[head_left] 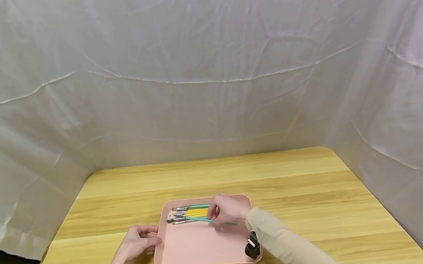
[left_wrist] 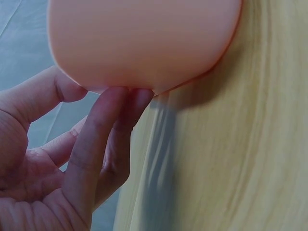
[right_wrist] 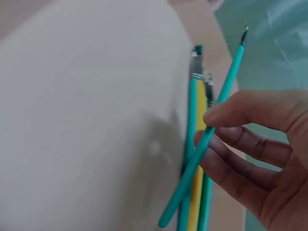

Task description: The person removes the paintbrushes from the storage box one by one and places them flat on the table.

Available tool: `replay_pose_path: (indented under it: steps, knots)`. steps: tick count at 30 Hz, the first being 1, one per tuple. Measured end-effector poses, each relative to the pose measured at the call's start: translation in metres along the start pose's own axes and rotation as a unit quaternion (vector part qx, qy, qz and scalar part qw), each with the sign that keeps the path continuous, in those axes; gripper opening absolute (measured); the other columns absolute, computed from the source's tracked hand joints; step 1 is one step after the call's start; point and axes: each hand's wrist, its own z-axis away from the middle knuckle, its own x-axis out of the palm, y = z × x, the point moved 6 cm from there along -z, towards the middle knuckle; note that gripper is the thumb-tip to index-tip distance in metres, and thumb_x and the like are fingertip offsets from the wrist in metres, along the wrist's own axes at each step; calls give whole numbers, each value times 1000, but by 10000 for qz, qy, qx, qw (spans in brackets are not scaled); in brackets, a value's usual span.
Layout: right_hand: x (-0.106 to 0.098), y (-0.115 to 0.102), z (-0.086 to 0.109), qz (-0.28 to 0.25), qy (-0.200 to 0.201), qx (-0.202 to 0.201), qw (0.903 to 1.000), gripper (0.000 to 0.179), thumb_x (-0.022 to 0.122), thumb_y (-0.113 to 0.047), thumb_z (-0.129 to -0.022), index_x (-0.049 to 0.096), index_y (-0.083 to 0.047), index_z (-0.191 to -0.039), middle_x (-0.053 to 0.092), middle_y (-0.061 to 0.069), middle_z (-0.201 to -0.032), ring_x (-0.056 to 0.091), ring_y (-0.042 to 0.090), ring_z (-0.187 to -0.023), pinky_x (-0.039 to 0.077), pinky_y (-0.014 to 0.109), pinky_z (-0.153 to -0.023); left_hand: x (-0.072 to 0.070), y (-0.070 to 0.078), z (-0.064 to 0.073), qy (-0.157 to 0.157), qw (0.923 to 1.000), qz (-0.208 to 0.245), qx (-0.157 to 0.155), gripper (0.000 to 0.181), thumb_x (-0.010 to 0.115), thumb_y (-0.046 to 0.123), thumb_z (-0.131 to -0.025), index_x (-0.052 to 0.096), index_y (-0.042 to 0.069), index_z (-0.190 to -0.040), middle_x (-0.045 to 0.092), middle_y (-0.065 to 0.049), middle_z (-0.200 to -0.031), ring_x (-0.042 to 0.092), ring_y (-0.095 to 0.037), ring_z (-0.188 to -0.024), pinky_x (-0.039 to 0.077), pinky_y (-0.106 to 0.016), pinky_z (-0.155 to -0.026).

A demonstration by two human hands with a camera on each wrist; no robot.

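A pink tray (head_left: 205,248) lies on the wooden table with several paintbrushes in its far left part. My left hand (head_left: 134,243) holds the tray's left edge; in the left wrist view the thumb (left_wrist: 72,89) meets the rim and fingertips (left_wrist: 139,96) touch the tray's outside. Over the tray, my right hand (head_left: 226,208) pinches a slim teal paintbrush (right_wrist: 185,180) between thumb and fingers. That brush slants across the others in the right wrist view, its dark tip beyond the thumb. Behind it lie another teal-handled brush (right_wrist: 191,108) and yellow-handled brushes (head_left: 195,212), side by side.
The wooden table (head_left: 302,208) extends around the tray on all sides. Pale grey sheeting (head_left: 208,106) hangs behind the table and along both sides. Black wrist cameras (head_left: 252,246) sit on both sleeves, the right one over the tray's near right corner.
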Motion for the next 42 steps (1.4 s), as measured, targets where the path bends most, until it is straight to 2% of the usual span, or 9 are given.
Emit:
replay_pose_path:
  steps: [5, 10, 17, 23, 28, 31, 34, 37, 42]
  knots:
    - [-5, 1, 6, -354, 35, 97, 9993, 11, 80, 0, -80, 78, 0, -90, 75, 6, -88, 61, 7, -75, 53, 18, -68, 0, 1, 1, 32, 10000, -22, 3, 49, 69, -4, -79, 54, -23, -122, 70, -6, -88, 66, -11, -73, 60, -23, -66]
    - [-13, 6, 16, -284, 257, 272, 9989, 9, 77, -5, -83, 78, -5, -92, 75, -1, -84, 63, 4, -74, 53, 21, -70, 1, 2, -1, 47, 10000, -31, 21, 49, 69, -3, -79, 53, -24, -122, 71, -7, -88, 67, -11, -73, 61, -24, -66]
    - [-24, 10, 27, -966, 406, -276, 9941, 14, 69, 2, -85, 74, 6, -97, 75, 14, -87, 60, 2, -71, 54, 17, -68, 2, 0, -2, 30, 10000, -13, 81, 47, 66, -1, -82, 54, -25, -120, 71, -5, -85, 68, -10, -73, 62, -25, -67]
    - [-30, 18, 38, -1583, 605, -173, 9854, 21, 71, -1, -83, 72, 11, -100, 73, 18, -87, 59, 3, -70, 52, 16, -65, 3, 2, -2, 383, 9992, -92, 20, 41, 64, -2, -81, 58, -23, -116, 67, -5, -82, 65, -10, -71, 60, -23, -63]
    - [-35, 24, 50, -1804, 884, -94, 9796, 21, 73, -3, -83, 72, 10, -100, 73, 20, -87, 59, 2, -68, 50, 16, -63, 3, 4, -2, 737, 9968, -316, 14, 34, 65, -2, -81, 63, -20, -109, 67, -6, -77, 64, -11, -66, 60, -25, -59]
    - [-38, 30, 57, -2108, 1088, 16, 9715, 25, 74, -4, -85, 71, 12, -104, 73, 21, -88, 61, 3, -67, 53, 20, -63, 2, 7, -2, 881, 9949, -493, 66, 29, 66, -3, -81, 65, -19, -105, 69, -7, -75, 66, -14, -63, 60, -27, -57]
    - [-41, 39, 65, -2593, 1261, 98, 9575, 31, 72, -3, -86, 66, 17, -109, 72, 24, -90, 65, 5, -68, 60, 25, -66, 0, 9, -2, 1026, 9925, -667, 71, 27, 67, -3, -81, 67, -18, -104, 70, -9, -75, 67, -15, -61, 61, -29, -56]
    - [-45, 48, 72, -3052, 1433, 151, 9413, 36, 71, -3, -88, 62, 21, -114, 73, 16, -88, 68, 6, -72, 63, 29, -70, -1, 11, -3, 1146, 9906, -744, -8, 26, 67, -3, -81, 68, -17, -103, 70, -9, -75, 66, -14, -62, 60, -29, -56]
    - [-50, 62, 83, -3354, 1706, 315, 9260, 42, 72, -5, -88, 58, 22, -117, 73, 8, -91, 70, 7, -77, 64, 34, -76, -3, 12, -5, 1253, 9891, -773, -75, 26, 67, -2, -81, 68, -16, -103, 68, -9, -76, 65, -12, -64, 59, -26, -57]
